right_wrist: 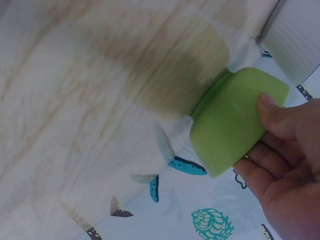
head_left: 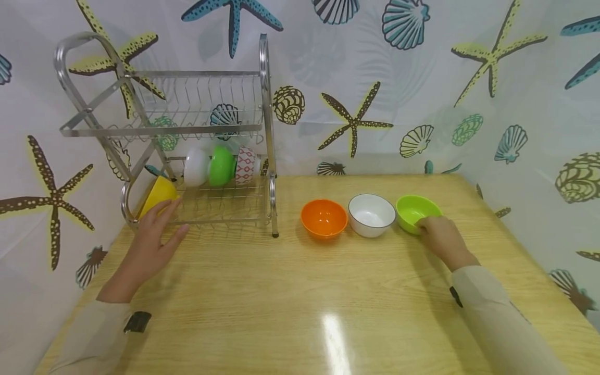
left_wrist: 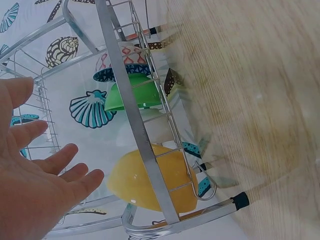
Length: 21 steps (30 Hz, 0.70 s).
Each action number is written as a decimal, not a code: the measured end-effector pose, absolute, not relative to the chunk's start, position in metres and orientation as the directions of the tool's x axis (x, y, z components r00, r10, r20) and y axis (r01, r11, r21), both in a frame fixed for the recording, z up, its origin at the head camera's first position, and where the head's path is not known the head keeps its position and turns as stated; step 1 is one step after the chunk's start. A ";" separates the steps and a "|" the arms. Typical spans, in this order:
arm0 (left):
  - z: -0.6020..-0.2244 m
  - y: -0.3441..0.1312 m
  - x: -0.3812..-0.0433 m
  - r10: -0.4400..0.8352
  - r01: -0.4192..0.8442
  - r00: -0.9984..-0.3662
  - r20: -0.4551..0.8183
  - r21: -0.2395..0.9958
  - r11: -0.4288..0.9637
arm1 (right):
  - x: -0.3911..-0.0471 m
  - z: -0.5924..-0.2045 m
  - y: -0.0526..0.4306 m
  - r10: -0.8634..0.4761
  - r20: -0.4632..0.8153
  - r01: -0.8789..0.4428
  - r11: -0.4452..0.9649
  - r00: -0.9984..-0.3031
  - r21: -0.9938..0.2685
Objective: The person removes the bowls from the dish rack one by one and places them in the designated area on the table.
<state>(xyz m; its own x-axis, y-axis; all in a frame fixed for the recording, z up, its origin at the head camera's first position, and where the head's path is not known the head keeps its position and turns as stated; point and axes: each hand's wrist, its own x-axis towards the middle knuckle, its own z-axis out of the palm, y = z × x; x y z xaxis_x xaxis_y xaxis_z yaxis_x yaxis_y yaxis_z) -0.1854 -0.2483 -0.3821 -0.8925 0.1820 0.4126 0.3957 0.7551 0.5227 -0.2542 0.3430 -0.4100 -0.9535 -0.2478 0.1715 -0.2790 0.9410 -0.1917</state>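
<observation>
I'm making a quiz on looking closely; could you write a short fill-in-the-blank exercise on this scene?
1. The lime bowl is gripped by the person's ____ hand.
2. A white bowl stands between the lime bowl and the ____ one.
3. On the rack, the yellow bowl rests on the ____ tier.
4. The left hand holds ____.

Missing words: right; orange; lower; nothing.

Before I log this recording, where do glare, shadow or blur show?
Head view: a bright glare streak on the table near the bottom edge, shadow beside the right sleeve; right wrist view: a broad shadow by the light green bowl, wood grain blurred; left wrist view: grain soft too.
</observation>
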 end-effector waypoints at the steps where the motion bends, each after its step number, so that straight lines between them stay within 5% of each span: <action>1: -0.382 -0.249 -0.186 0.182 0.396 -0.892 0.414 0.521 0.756 | -0.254 -0.409 0.343 -0.248 0.170 -0.279 0.941 -0.954 -0.193; 21: -0.376 -0.258 -0.194 0.166 0.379 -0.896 0.411 0.517 0.767 | -0.242 -0.409 0.338 -0.246 0.174 -0.275 0.946 -0.954 -0.170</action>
